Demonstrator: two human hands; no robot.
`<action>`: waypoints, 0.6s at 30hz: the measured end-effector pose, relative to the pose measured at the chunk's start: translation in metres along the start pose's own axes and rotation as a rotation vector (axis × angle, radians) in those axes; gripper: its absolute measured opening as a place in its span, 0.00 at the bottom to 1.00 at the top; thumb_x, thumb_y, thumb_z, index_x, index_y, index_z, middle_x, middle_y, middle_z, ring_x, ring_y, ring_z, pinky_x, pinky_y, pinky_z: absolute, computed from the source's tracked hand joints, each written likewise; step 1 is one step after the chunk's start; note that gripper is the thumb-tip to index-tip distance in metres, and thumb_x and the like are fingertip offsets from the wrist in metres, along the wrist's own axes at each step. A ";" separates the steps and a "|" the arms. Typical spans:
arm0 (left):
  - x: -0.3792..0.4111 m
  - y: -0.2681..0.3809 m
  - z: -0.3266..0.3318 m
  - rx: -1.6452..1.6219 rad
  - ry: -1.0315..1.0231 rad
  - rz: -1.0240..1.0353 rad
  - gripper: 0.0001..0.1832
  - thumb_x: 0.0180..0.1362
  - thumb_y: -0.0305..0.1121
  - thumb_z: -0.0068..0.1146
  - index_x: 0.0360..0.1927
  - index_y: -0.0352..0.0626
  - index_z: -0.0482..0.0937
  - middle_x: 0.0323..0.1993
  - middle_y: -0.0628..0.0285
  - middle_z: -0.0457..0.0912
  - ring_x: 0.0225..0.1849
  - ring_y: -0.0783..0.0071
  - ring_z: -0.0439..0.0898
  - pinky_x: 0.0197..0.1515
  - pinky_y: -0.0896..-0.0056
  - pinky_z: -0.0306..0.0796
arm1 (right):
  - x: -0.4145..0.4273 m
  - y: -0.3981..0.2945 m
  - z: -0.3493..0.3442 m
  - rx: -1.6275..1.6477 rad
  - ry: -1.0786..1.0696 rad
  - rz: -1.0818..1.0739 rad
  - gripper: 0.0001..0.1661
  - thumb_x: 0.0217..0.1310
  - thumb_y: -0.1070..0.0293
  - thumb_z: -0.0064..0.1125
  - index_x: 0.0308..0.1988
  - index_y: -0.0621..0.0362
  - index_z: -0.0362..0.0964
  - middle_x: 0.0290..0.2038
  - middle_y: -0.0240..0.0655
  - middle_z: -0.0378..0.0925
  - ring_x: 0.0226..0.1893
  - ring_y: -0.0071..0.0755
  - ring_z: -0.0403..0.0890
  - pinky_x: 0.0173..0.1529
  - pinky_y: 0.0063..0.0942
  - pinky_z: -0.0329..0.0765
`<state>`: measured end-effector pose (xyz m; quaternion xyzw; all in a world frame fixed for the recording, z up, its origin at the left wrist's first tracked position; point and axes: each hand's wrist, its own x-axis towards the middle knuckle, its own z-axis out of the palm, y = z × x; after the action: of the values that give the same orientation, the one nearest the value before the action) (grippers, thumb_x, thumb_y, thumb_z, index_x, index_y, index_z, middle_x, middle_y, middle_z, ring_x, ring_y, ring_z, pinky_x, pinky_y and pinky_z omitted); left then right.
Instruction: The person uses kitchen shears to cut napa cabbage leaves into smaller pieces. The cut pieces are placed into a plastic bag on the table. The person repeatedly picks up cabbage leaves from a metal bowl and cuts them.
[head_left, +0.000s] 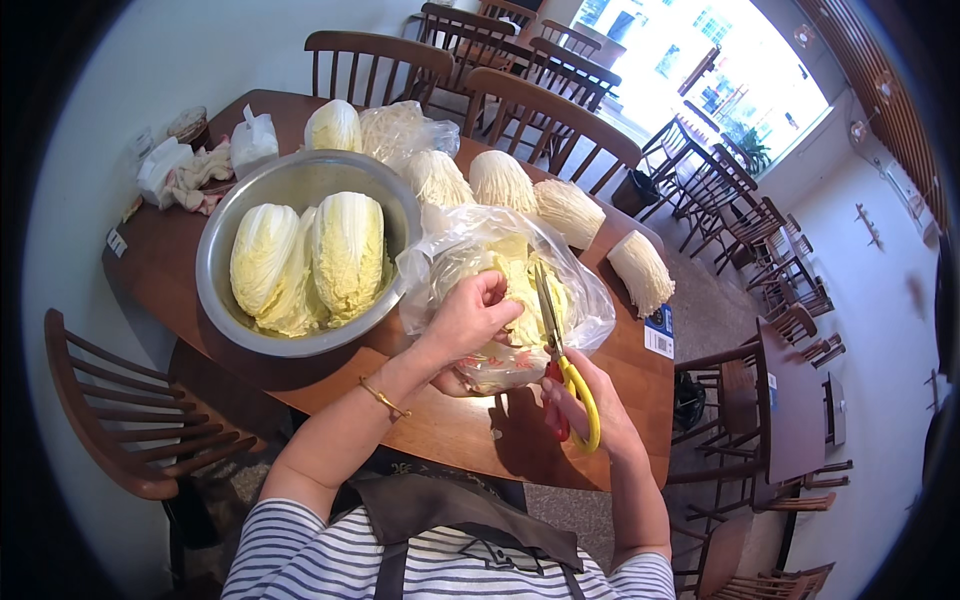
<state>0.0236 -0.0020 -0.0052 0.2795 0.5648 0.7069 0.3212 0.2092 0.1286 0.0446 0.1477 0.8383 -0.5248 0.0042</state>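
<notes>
My left hand (469, 315) pinches a pale yellow cabbage leaf (516, 281) between thumb and fingers, over the mouth of a clear plastic bag (592, 315). The bag bears red writing and has cabbage leaves inside. Scissors (551, 319) with one red and one yellow handle are gripped in my right hand (592, 401). Their blades point away from me, over the leaves on the bag's right side. A skin-coloured part shows under the bag's near left edge; I cannot tell what it belongs to. The bag hides the leaves' lower parts.
Left of the bag stands a steel basin (300, 346) with napa cabbages (349, 251). Behind are enoki mushroom bundles (502, 180), another cabbage (334, 126) and a plastic bag (409, 127). One enoki bundle (641, 274) lies near the table's right edge. Wooden chairs (120, 405) surround the table (360, 397).
</notes>
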 end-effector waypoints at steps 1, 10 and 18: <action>0.000 0.000 0.001 -0.019 0.008 0.002 0.09 0.61 0.27 0.58 0.43 0.33 0.76 0.32 0.67 0.78 0.31 0.85 0.78 0.30 0.79 0.79 | 0.002 0.001 -0.001 0.019 -0.009 0.002 0.18 0.70 0.72 0.53 0.56 0.64 0.67 0.27 0.31 0.75 0.20 0.21 0.77 0.24 0.22 0.74; 0.003 0.000 -0.007 -0.154 0.007 -0.013 0.18 0.63 0.27 0.54 0.57 0.37 0.74 0.44 0.67 0.82 0.39 0.86 0.80 0.33 0.81 0.78 | 0.010 0.002 -0.003 0.190 -0.127 0.095 0.11 0.71 0.68 0.54 0.48 0.63 0.69 0.25 0.33 0.76 0.20 0.24 0.79 0.24 0.23 0.75; -0.010 0.031 -0.002 0.648 0.259 0.282 0.26 0.62 0.36 0.62 0.60 0.31 0.72 0.47 0.56 0.80 0.46 0.68 0.82 0.47 0.67 0.78 | 0.014 0.029 -0.009 0.243 -0.142 0.056 0.14 0.70 0.69 0.56 0.50 0.66 0.69 0.24 0.35 0.77 0.19 0.26 0.79 0.23 0.24 0.75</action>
<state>0.0241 -0.0161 0.0239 0.3498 0.7512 0.5583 0.0414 0.2040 0.1521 0.0214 0.1328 0.7618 -0.6312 0.0605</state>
